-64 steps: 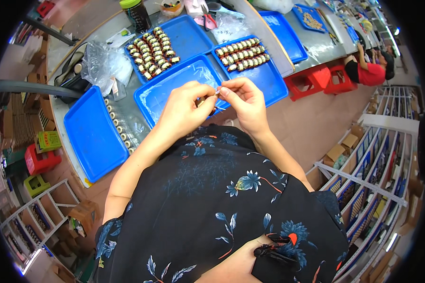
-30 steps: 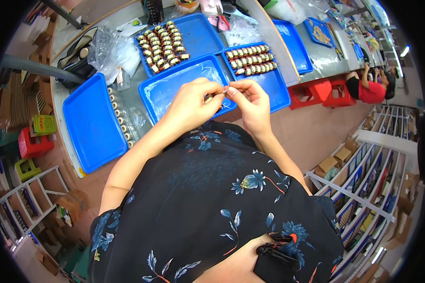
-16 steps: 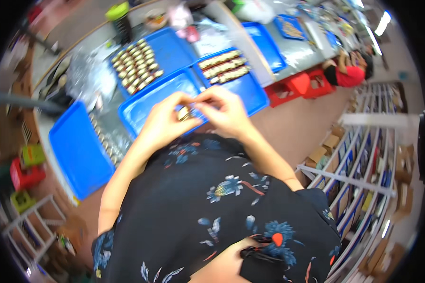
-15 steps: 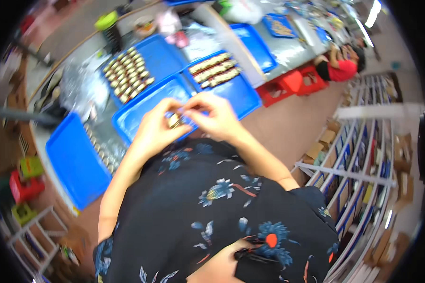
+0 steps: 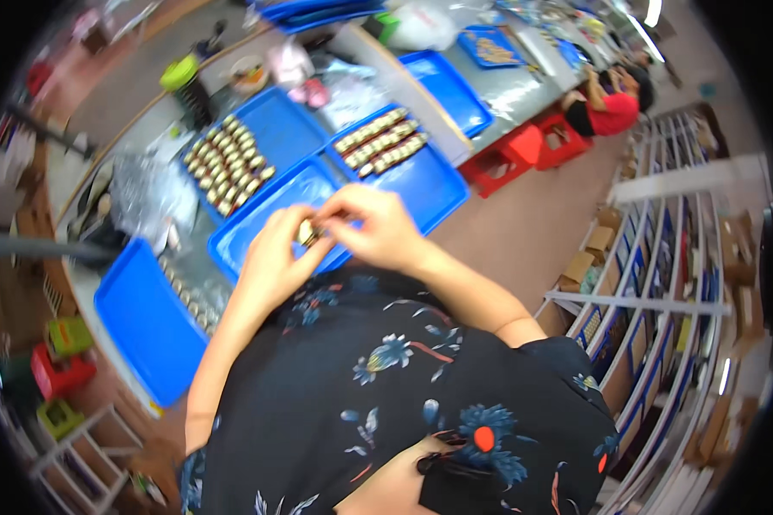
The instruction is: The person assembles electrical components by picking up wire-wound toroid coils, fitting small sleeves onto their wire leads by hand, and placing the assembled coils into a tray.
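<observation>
Over the near edge of a blue tray (image 5: 236, 242), my left hand (image 5: 275, 253) grips a small cream-and-gold piece (image 5: 307, 232) with dark parts, too small to name. My right hand (image 5: 374, 227) has its thumb and fingertips pinched together at the top of that piece; anything finer between them cannot be made out. Behind, several rows of similar cream-and-dark pieces (image 5: 228, 163) lie in a second blue tray (image 5: 283, 120). Three more rows (image 5: 382, 142) sit in a third blue tray (image 5: 434, 184) to the right.
Another blue tray (image 5: 150, 326) juts over the table's left edge, beside a line of small pieces (image 5: 185, 296). Clear plastic bags (image 5: 150, 193) and a lidded dark bottle (image 5: 193, 94) stand behind. Red stools (image 5: 511, 159) are at right, near a seated person in red (image 5: 610, 116) and shelving (image 5: 653, 326).
My right hand has shifted slightly left, with its fingers drawn closer to the piece in my left hand. The whole view has swung a little.
</observation>
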Demonstrator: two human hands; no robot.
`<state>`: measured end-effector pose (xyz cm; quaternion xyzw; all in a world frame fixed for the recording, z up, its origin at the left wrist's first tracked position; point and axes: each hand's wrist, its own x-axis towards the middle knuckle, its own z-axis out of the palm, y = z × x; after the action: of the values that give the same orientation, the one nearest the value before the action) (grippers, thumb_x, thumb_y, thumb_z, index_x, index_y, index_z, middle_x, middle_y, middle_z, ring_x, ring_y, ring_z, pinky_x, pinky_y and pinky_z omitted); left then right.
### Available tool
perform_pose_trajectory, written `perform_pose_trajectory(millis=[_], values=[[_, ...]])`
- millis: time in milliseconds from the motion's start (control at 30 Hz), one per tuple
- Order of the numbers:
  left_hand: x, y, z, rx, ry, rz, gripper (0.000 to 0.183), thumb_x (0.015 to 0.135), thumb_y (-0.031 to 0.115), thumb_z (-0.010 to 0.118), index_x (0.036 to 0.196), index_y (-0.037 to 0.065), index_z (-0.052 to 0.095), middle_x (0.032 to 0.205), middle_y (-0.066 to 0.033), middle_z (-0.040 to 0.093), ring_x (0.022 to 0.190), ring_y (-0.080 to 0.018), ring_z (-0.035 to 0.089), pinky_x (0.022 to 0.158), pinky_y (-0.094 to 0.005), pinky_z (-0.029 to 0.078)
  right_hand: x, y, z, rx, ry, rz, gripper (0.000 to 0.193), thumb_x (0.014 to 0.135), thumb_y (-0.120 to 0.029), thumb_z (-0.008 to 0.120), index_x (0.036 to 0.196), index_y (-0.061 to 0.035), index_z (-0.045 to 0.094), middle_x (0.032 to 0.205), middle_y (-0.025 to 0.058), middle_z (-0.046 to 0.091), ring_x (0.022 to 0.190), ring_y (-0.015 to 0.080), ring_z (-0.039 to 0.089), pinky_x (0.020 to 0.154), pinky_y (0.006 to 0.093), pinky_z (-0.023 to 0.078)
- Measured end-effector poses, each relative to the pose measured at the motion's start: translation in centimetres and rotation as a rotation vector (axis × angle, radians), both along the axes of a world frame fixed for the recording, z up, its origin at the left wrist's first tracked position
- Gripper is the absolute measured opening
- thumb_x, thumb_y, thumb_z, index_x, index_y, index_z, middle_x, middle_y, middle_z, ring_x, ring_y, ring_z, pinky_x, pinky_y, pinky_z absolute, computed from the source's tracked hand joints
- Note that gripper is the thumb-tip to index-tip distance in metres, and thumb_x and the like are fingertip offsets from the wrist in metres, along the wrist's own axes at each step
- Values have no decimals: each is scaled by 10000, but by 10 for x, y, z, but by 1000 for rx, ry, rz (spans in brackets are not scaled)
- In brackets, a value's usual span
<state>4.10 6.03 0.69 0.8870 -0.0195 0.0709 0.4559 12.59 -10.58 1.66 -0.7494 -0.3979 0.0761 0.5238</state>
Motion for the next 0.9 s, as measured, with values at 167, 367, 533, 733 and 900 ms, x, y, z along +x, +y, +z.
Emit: perform_pose_trajectory(millis=[167, 367, 533, 733, 900], values=[[7, -6, -12, -180, 202, 5, 418, 761, 339, 745, 981, 30, 569, 867, -189, 661, 816, -353, 661, 694, -417, 510, 1, 3, -5, -17, 53, 29, 91, 816, 13, 668, 903, 36, 649, 882, 108, 655, 813, 155, 667, 724, 280, 558], [3, 3, -24, -256, 217, -55, 450, 725, 319, 786, 987, 18, 578, 840, -156, 669, 775, -291, 669, 676, -380, 511, 14, 6, 0, -140, 213, 118, 98, 833, -10, 662, 921, 30, 649, 901, 80, 669, 821, 131, 657, 732, 268, 537], [-4, 6, -27, -336, 228, -83, 468, 731, 317, 791, 1008, 8, 576, 840, -145, 662, 764, -248, 657, 684, -357, 503, 24, 11, 4, -185, 327, 214, 115, 828, -25, 675, 923, 26, 636, 905, 70, 654, 854, 131, 638, 762, 266, 525], [-6, 8, -27, -335, 266, -49, 513, 720, 376, 791, 1005, 3, 584, 858, -150, 661, 784, -243, 654, 698, -358, 497, 17, 13, -2, -131, 219, 229, 102, 833, -34, 660, 922, 8, 633, 876, 71, 682, 832, 132, 665, 765, 281, 536], [-6, 8, -28, -340, 297, -102, 559, 710, 405, 790, 1043, 1, 594, 889, -156, 664, 814, -244, 653, 718, -354, 490, 9, 9, -7, -136, 170, 237, 112, 831, -32, 668, 925, 15, 630, 873, 73, 677, 826, 133, 655, 763, 278, 528]])
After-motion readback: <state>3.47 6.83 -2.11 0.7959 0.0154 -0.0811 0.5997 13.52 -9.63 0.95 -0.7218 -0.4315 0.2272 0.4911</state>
